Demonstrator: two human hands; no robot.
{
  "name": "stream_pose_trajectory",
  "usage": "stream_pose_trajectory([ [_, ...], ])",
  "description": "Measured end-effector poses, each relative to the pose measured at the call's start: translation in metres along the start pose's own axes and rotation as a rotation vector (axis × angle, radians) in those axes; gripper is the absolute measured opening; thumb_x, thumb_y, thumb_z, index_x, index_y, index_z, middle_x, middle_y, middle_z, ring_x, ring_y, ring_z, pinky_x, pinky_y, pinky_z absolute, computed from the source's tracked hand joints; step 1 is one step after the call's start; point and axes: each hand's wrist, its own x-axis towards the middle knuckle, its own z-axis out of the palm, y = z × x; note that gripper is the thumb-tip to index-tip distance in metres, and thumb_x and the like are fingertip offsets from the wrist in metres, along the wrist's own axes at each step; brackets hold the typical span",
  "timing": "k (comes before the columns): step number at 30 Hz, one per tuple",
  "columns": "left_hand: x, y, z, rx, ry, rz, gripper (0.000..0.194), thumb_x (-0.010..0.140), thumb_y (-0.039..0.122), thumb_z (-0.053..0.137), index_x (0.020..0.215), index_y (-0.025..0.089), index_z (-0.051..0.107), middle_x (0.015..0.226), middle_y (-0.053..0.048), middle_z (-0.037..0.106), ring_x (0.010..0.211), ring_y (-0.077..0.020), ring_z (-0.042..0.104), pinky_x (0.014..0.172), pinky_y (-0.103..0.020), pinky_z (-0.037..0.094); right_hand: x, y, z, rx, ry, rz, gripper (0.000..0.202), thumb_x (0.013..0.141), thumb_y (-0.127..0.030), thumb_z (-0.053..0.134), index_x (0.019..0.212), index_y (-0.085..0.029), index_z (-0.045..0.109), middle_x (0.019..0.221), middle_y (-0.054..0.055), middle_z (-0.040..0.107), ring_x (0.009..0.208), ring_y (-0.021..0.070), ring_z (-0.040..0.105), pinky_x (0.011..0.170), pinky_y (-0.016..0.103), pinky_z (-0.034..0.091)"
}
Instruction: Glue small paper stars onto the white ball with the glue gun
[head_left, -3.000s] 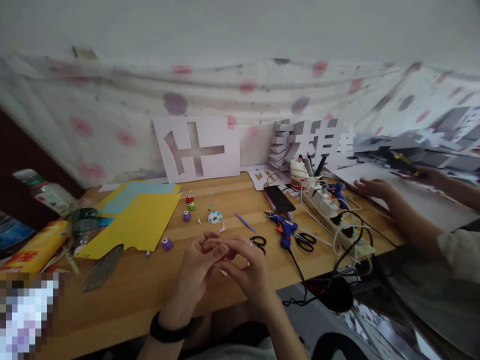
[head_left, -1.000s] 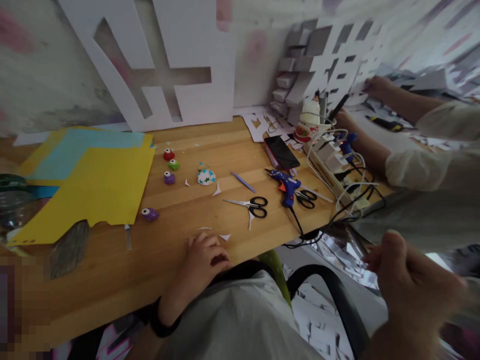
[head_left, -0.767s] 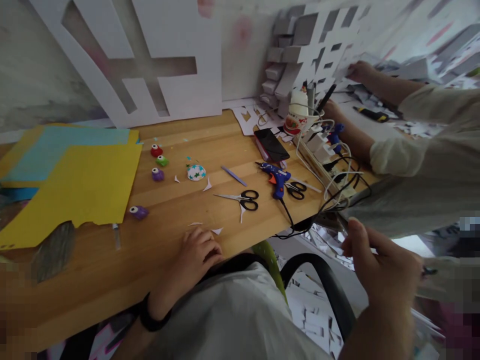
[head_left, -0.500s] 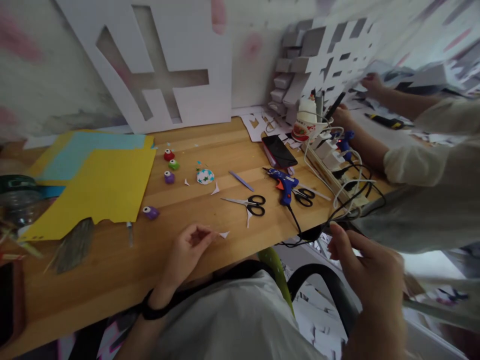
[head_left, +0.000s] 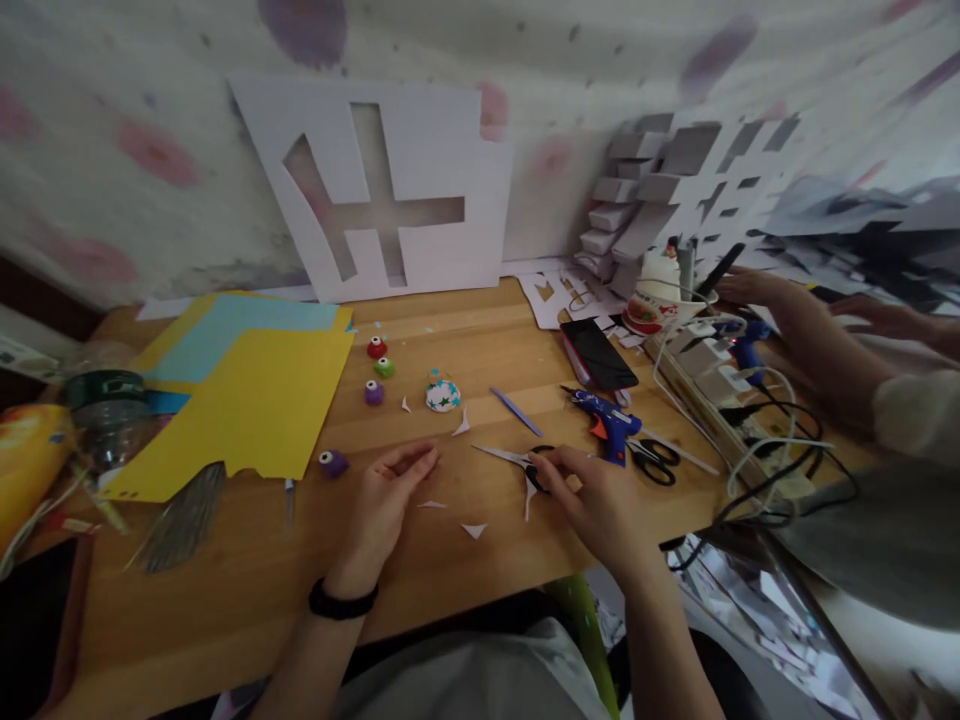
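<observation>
My left hand (head_left: 396,492) hovers over the wooden table with thumb and fingertips pinched together. Whatever is between them, if anything, is too small to make out. White paper scraps (head_left: 474,531) lie just below and to the right of it. My right hand (head_left: 596,495) has its thumb and fingers on the black handles of a small pair of scissors (head_left: 504,454), blades pointing left. Beyond the hands sit a white dome with teal stars (head_left: 442,395) and a purple stick (head_left: 516,411). A purple one-eyed figure (head_left: 332,462) is left of my left hand.
A blue glue gun (head_left: 611,420) and second scissors (head_left: 654,462) lie right, near a phone (head_left: 600,352) and a corded power strip (head_left: 720,400). Yellow card (head_left: 270,390) and a plastic bottle (head_left: 109,405) are left. A co-worker's arm (head_left: 817,335) reaches in at right.
My right hand has come left from beyond the table edge onto the scissors. The left hand stays pinched; another paper scrap now shows below it. The camera view has shifted.
</observation>
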Motion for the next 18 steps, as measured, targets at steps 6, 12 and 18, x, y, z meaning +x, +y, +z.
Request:
stream_pose_trajectory([
  [6,0.017,0.006,0.001,0.088,0.037,0.019,0.029,0.053,0.029,0.089,0.076,0.017,0.075,0.078,-0.004,0.079,0.076,-0.0169,0.072,0.082,-0.030,0.056,0.033,0.005,0.014,0.046,-0.069,-0.007,0.031,0.098,-0.036,0.048,0.076,-0.020,0.065,0.070,0.005,0.070,0.065,0.0212,0.066,0.058,0.029,0.040],
  [12,0.026,0.002,-0.001,0.536,0.032,0.330,0.004,0.074,0.027,0.076,0.075,0.024,0.076,0.080,-0.003,0.079,0.078,-0.0207,0.072,0.077,-0.030,0.056,0.074,0.016,0.038,-0.124,0.013,0.009,0.015,0.092,-0.026,0.057,0.098,-0.015,0.066,0.098,0.015,0.069,0.089,0.0287,0.065,0.076,0.037,0.047],
  [18,0.032,-0.011,-0.006,0.676,0.040,0.644,0.009,0.084,0.028,0.067,0.083,0.023,0.075,0.085,-0.003,0.080,0.080,-0.0199,0.074,0.078,-0.031,0.058,0.092,0.022,0.058,-0.184,-0.005,0.058,0.009,0.091,-0.024,0.059,0.088,-0.016,0.064,0.096,0.015,0.067,0.092,0.0299,0.061,0.080,0.040,0.046],
])
